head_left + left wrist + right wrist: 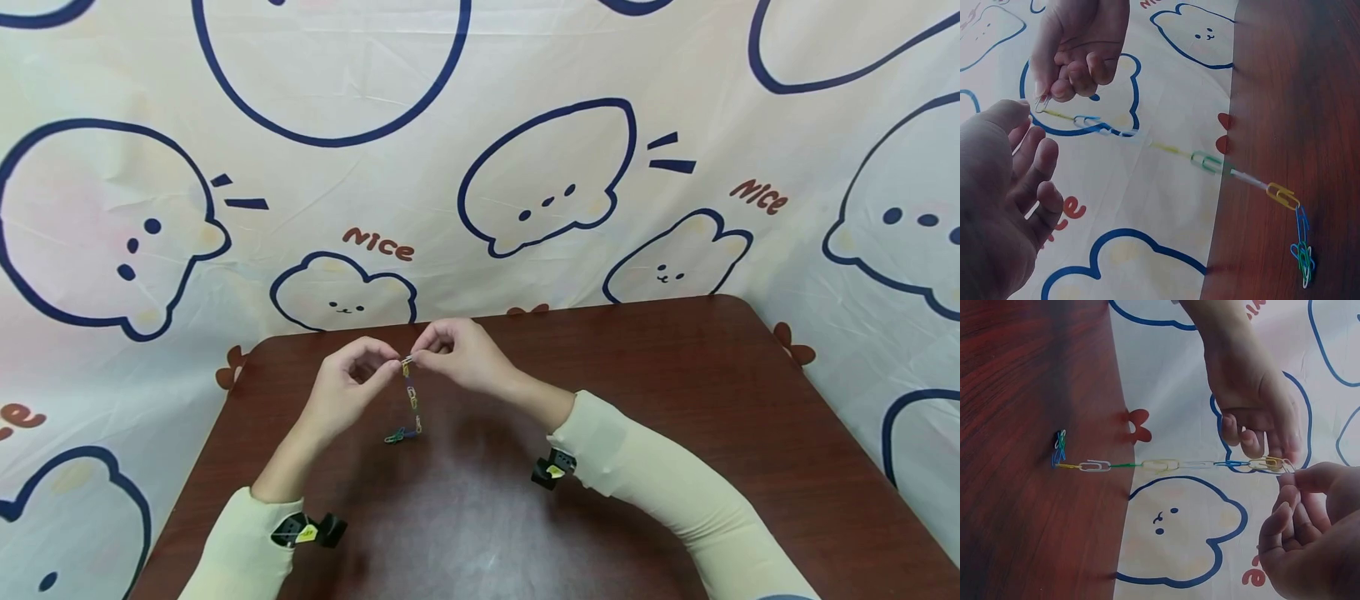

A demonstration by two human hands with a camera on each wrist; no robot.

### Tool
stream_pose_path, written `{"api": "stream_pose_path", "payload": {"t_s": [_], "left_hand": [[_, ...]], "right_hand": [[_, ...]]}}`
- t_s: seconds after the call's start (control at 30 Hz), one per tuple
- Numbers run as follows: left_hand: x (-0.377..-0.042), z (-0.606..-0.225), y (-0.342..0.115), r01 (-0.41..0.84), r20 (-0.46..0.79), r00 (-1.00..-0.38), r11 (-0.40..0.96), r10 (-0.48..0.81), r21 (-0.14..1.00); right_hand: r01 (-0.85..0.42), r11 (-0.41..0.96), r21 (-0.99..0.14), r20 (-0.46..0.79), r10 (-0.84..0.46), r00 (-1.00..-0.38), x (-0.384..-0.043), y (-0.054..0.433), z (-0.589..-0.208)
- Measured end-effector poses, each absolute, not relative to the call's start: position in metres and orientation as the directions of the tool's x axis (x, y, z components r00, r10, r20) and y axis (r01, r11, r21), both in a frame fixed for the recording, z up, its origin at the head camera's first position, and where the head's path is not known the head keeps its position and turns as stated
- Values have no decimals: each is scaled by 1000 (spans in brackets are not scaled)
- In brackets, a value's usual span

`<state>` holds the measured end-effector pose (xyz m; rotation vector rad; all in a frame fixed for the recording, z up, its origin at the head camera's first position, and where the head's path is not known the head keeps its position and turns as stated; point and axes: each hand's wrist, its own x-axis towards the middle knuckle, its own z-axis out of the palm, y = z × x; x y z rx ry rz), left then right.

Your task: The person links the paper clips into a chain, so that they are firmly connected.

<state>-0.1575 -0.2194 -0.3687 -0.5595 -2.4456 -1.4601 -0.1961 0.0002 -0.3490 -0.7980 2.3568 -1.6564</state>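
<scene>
A chain of linked coloured paper clips (412,402) hangs between my two raised hands, its lower end lying on the table. My left hand (347,385) and my right hand (468,358) meet at the top, thumb and fingers pinching a pale wire clip (1288,465) from either side. Just below it a yellow clip (1265,463) is linked on. Blue, white, yellow and green clips follow downward. At the bottom, a few green, blue and white clips (1304,265) lie bunched together. Fingertips partly cover the top clip, so its exact linking is hard to see.
The dark brown wooden table (480,533) has rounded far corners. Behind it and at both sides hangs a pale cloth (525,50) with cartoon outlines. Small black devices (553,468) are strapped at both wrists over cream sleeves (660,483).
</scene>
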Motion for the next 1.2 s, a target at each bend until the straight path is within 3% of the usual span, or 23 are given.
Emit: {"api": "stream_pose_path", "payload": {"t_s": [0.77,1.2], "left_hand": [[-158,-370,-217,479,428,-878,428,215,767],[-159,-359,-211,462,397,-887,450,237,764]], "right_hand": [[-336,131,-933,214,-549,-808,-195,-7,-356],[-245,175,-954,139,-468,-873,-205,23,-387]]}}
